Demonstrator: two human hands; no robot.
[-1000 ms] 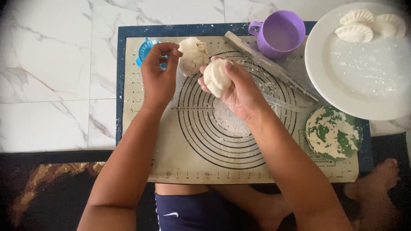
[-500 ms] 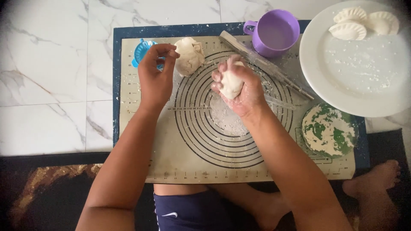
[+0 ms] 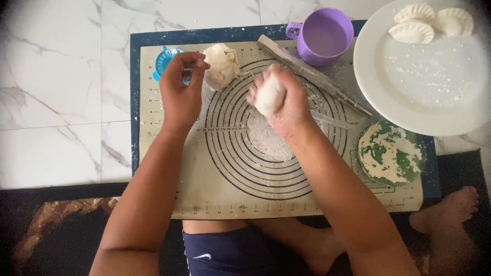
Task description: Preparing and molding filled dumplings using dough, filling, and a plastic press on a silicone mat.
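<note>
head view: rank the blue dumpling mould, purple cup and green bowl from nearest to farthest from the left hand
From the left hand:
1. Blue dumpling mould, at its fingertips, mat's top left.
2. Purple cup, top centre, beyond the rolling pin.
3. Green bowl, far right, below the white plate.

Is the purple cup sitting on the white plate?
No, the purple cup stands on the mat, beside the white plate that holds three dumplings.

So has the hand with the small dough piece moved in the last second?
Yes. The right hand with the small dough piece has shifted from beside the big dough lump toward the purple cup and rolling pin.
</note>
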